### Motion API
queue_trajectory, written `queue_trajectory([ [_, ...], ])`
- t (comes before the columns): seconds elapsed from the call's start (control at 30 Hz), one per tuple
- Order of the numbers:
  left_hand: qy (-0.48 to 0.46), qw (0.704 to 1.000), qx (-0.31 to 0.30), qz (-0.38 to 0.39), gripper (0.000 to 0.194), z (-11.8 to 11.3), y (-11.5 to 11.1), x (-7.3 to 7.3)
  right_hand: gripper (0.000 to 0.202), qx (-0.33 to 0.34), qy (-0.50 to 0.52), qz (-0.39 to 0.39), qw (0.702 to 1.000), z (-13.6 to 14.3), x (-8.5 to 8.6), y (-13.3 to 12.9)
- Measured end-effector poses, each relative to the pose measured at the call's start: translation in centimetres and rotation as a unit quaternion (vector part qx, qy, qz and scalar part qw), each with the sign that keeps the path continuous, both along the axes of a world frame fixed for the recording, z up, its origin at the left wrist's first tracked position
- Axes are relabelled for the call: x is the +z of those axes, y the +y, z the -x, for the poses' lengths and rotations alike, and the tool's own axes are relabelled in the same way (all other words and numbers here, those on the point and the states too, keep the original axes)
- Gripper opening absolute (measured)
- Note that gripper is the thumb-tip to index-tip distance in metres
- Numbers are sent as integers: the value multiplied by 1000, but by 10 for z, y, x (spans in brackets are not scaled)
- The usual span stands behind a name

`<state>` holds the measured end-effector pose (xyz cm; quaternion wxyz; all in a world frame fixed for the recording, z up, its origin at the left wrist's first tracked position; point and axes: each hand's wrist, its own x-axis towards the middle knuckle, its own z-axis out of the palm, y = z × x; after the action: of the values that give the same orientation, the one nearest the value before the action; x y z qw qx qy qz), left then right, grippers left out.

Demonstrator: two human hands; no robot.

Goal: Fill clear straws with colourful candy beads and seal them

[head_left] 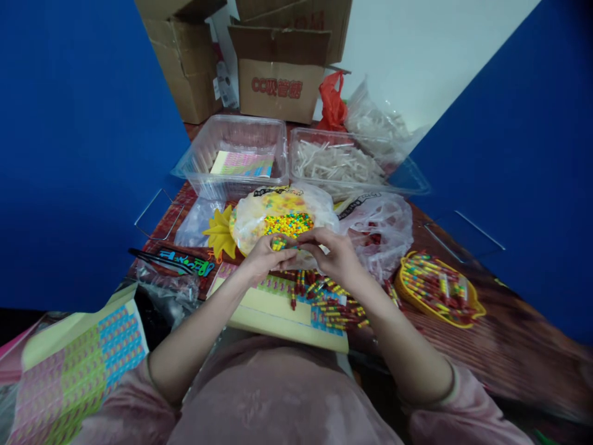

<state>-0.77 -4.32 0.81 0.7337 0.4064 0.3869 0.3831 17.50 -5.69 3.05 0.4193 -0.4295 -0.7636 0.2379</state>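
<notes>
My left hand [271,254] is curled around some colourful candy beads [278,245], at the near edge of an open plastic bag [245,216] of loose beads [290,224]. Beside it on the right, my right hand [331,250] is closed, its fingertips pinched close to the left hand; what they hold is too small to make out. Below the hands, filled tubes [340,309] with red and yellow contents lie scattered over a sticker sheet [273,312].
A yellow basket [479,309] of filled tubes stands at the right. Behind are a clear tray [185,164] with a sticker sheet, another tray [296,176] of empty tubes, and cardboard boxes [278,89]. A second plastic bag [393,225] sits right of the beads.
</notes>
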Motion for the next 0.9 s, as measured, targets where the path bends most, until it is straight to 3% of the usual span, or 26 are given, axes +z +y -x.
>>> queue_trajectory([
  [0.13,-14,1000,4,-22,48,1,3,3,23,-55,118,82,988,-37,-17,-12],
  [0.2,-19,1000,13,-21,47,1,5,4,30,-71,122,130,981,-67,-27,-21],
  [0.3,-20,1000,14,-9,48,1,6,7,35,-90,48,179,979,-111,-43,-27],
  [0.4,-20,1000,12,3,46,1,6,9,28,-197,-69,149,967,-139,-56,-12],
  [0.5,-18,1000,10,4,40,3,6,8,27,-339,-221,148,902,-149,-66,19],
  [0.6,-28,1000,3,1,40,5,7,6,34,-389,-300,180,852,-151,-73,50],
  [0.73,-42,999,-11,-10,42,6,8,4,35,-396,-315,197,840,-148,-83,73],
  [0.9,-50,998,-19,-12,42,5,8,2,40,-395,-311,218,836,-145,-81,74],
])
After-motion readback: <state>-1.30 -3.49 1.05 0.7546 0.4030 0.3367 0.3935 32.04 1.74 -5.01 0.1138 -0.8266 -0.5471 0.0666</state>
